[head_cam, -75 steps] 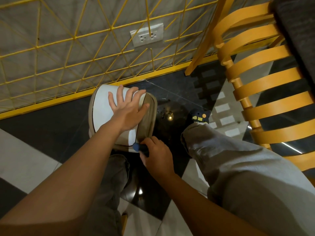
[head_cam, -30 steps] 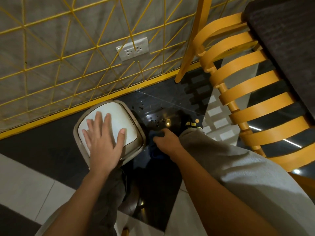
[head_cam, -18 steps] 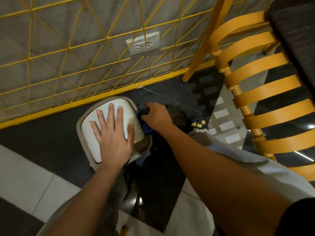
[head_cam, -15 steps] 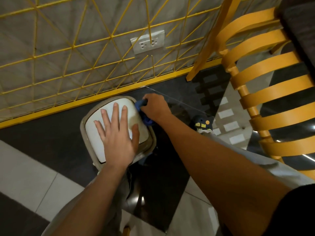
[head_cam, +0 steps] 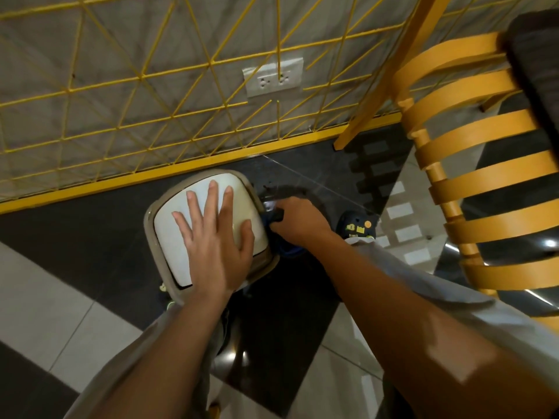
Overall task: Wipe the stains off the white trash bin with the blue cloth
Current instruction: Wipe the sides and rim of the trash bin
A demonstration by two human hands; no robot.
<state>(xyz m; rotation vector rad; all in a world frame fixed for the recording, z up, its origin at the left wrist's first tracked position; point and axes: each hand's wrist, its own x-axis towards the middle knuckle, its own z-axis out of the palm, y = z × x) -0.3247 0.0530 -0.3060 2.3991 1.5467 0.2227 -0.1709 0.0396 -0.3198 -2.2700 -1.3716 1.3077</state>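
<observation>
Mid-wipe: left grip [head_cam: 214, 246], flat with fingers spread, steadies bin [head_cam: 181, 213] by its lid; right grip [head_cam: 298, 220], curled round cloth [head_cam: 273, 217], works bin's right side; next likely needs firm downward strokes.

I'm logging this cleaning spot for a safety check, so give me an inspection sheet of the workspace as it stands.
Surface: glossy black-and-white tiled floor, with light reflections on it.
Job's things: white plastic trash bin with beige rim upright on the floor; crumpled blue cloth against its right side.
Clutter: nothing seen.
Hands: left hand flat on the bin's lid, fingers straight; right hand grips the cloth.
Cables: nothing seen.
Surroundings: yellow wire grid behind the bin, white double wall socket, yellow slatted wooden chair, dark shoe with yellow patches.
</observation>
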